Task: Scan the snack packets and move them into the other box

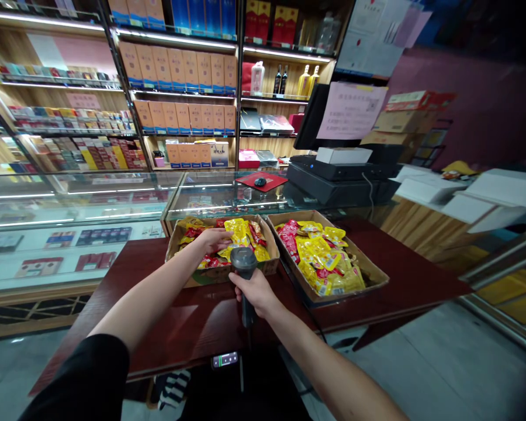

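My right hand (258, 289) is wrapped round the handle of a dark grey barcode scanner (244, 260), its head upright above the table in front of the left box. My left hand (215, 240) reaches over the left cardboard box (272, 267), fingers stretched out beside a yellow snack packet (236, 229). Whether the fingertips touch that packet I cannot tell. Red and yellow packets fill this box. Just to the right, a second cardboard box (379, 283) holds more yellow and red packets (318, 252).
Both boxes stand on a dark red wooden table (158, 327). Behind it are a glass display counter (127, 204), a mouse (260, 182) on a red mat, and a cash register (333, 175). A lit phone (225, 359) lies near the table's front edge. White cartons (504, 190) are at the right.
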The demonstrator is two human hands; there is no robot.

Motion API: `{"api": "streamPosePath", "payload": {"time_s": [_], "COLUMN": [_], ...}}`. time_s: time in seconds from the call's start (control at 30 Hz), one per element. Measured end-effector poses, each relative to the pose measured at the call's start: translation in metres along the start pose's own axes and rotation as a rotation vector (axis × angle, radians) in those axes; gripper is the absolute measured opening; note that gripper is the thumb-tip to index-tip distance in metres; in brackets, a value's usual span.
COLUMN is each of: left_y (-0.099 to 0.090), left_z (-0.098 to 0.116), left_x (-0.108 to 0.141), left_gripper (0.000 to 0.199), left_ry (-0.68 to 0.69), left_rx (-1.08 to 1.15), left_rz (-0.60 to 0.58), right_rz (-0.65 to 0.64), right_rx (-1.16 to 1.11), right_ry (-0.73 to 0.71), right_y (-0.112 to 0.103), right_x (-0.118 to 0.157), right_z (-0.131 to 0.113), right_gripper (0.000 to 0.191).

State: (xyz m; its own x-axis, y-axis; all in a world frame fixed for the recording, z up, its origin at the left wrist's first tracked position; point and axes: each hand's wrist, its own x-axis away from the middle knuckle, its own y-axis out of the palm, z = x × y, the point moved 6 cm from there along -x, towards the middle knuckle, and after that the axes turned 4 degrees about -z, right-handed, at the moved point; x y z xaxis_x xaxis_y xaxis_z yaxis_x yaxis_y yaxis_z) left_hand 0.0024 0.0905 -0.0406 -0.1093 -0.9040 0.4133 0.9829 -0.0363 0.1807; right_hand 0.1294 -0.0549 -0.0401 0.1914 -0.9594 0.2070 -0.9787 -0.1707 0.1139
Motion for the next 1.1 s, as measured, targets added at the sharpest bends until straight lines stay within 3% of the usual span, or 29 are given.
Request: {"api": "streamPosePath", "payload": {"time_s": [0.13,0.23,0.3,0.4,0.53,0.67,0.77,0.83,0.97,1.1], "left_y": [-0.002,-0.002,-0.002,0.001,0.012,0.03,0.057,0.085,0.156,0.227], "left_z": [0.0,0.003,0.005,0.009,0.011,0.015,0.021,0.027,0.032,0.023], "left_x": [0.004,0.007,0.011,0.018,0.026,0.025,0.017,0.01,-0.003,-0.015], "left_gripper": [0.042,0.04,0.039,0.034,0.027,0.022,0.021,0.021,0.017,0.009], "left_ry": [-0.034,-0.033,-0.034,-0.032,-0.04,-0.029,-0.025,-0.021,-0.017,-0.012], "left_rx": [0.005,0.013,0.016,0.009,-0.008,-0.025,-0.065,-0.096,-0.146,-0.15], "left_rz": [0.026,0.016,0.011,0.003,-0.073,-0.147,-0.181,-0.216,-0.288,-0.348], "right_rz": [0.027,0.158,0.247,0.232,0.062,0.026,0.023,0.052,0.173,0.302], "right_rx": [-0.04,-0.046,-0.04,-0.187,-0.347,-0.369,-0.389,-0.404,-0.419,-0.422], "right_ry": [-0.045,-0.189,-0.21,-0.084,0.181,0.242,0.267,0.255,0.186,0.133], "right_y": [-0.008,-0.027,-0.042,-0.055,-0.056,-0.071,-0.094,-0.118,-0.179,-0.243], "right_x": [-0.005,-0.02,-0.035,-0.064,-0.089,-0.092,-0.086,-0.079,-0.063,-0.044], "right_z": [-0.006,-0.026,-0.04,-0.053,-0.06,-0.069,-0.077,-0.086,-0.104,-0.109], "right_gripper": [0.017,0.017,0.02,0.023,0.009,0.013,0.014,0.012,0.007,0.008]}}
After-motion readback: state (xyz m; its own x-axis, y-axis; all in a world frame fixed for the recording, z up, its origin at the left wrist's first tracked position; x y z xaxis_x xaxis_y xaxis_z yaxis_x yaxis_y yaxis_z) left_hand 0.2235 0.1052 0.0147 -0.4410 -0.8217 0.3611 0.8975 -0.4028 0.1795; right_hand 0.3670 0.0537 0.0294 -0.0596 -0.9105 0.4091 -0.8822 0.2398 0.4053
